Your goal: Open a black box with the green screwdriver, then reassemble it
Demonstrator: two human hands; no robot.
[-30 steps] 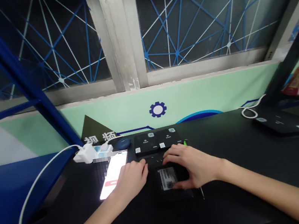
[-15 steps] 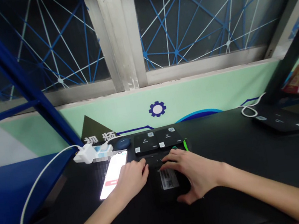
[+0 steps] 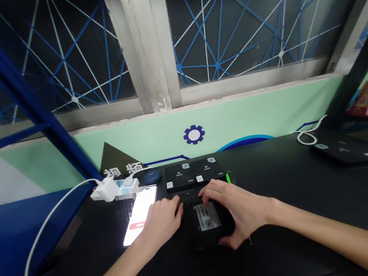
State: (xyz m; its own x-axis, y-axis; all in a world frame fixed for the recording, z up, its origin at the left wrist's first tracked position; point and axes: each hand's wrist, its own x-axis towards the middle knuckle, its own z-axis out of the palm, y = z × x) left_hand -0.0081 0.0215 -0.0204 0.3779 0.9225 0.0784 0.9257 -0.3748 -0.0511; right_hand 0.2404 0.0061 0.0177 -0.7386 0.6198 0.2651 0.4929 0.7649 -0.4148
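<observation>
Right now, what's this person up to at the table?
A person has both bare hands over a black table. The right hand arches, spread wide, over a flat black item with a pale label; whether it grips the item is unclear. The left hand is just left of it, in front of part of a lit phone. Beyond, two black boxes lie side by side.

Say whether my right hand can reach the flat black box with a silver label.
Likely yes: your right hand curves over the right side of the black box, nothing visible blocking it.
</observation>
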